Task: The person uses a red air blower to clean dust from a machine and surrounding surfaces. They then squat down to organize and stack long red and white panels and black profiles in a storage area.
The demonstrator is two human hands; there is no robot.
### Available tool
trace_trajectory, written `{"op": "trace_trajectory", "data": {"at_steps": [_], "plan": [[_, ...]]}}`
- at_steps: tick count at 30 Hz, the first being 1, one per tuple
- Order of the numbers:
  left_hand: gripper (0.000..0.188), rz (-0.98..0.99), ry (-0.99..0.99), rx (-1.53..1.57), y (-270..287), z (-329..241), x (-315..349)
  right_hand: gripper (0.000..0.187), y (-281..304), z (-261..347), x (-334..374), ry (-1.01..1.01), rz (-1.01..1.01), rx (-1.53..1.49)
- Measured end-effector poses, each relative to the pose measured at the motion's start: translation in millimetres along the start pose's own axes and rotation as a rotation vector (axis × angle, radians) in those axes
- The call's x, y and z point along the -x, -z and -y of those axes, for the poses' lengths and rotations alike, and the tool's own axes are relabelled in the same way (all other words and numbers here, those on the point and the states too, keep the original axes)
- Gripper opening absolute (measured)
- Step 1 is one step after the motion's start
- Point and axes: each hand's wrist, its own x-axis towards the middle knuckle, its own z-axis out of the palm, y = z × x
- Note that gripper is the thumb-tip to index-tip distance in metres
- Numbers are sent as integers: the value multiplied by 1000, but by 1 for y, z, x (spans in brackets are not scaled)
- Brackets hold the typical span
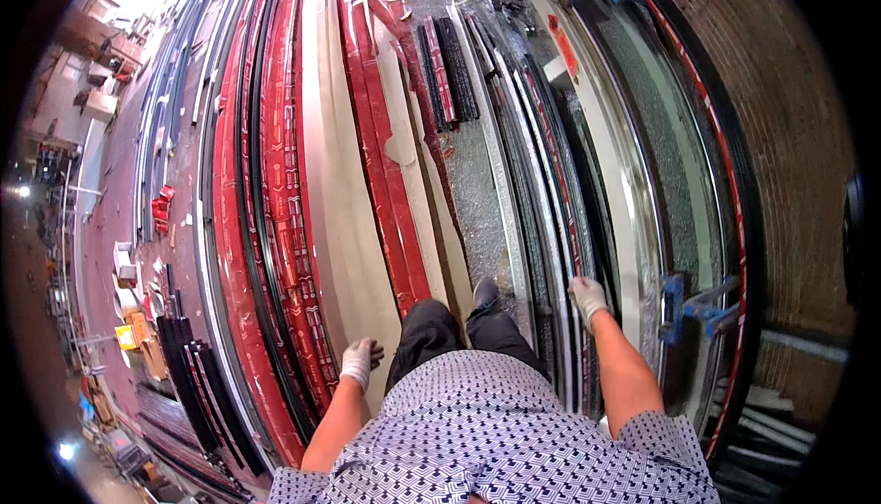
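My left hand [361, 362], in a pale glove, hangs beside my left thigh over a long beige sheet [344, 173]. Its fingers are loosely bent and apart, with nothing seen in them. Further right, my right hand [587, 300], gloved too, is closed over a bundle of long, narrow dark and silvery profiles [541, 192]. Its fingertips meet a thin strip with red and white marks [562, 196]; whether they grip it is hidden. Red-wrapped lengths [390, 173] lie between the beige sheet and my legs.
More red-wrapped profiles [289, 201] lie to the left. Short dark pieces [447, 68] rest ahead on the grey floor [477, 183]. At the right stand pale rails [619, 173] and a blue metal bracket [697, 307]. Boxes [138, 330] are at the far left.
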Motion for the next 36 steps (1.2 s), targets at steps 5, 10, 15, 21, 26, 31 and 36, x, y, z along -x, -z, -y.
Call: {"op": "trace_trajectory", "data": {"at_steps": [5, 10, 15, 21, 26, 31, 36], "plan": [[32, 63, -118, 72, -80, -104, 12, 28, 22, 146, -110, 99, 13, 41], [27, 6, 6, 150, -111, -135, -19, 33, -17, 218, -164, 112, 88, 169], [27, -112, 179, 223, -126, -151, -84, 22, -47, 225, -214, 23, 195, 163], [27, -98, 100, 386, -151, -256, -78, 25, -70, 313, -266, -60, 274, 329], [30, -218, 95, 520, -146, -296, -76, 27, -129, 418, -337, 20, 387, 535], [37, -326, 247, 695, -167, -280, -94, 30, -218, 538, -365, 202, 523, 779], [38, -423, 444, 859, -223, -269, -121, 42, -323, 567, -438, 396, 769, 944]]}}
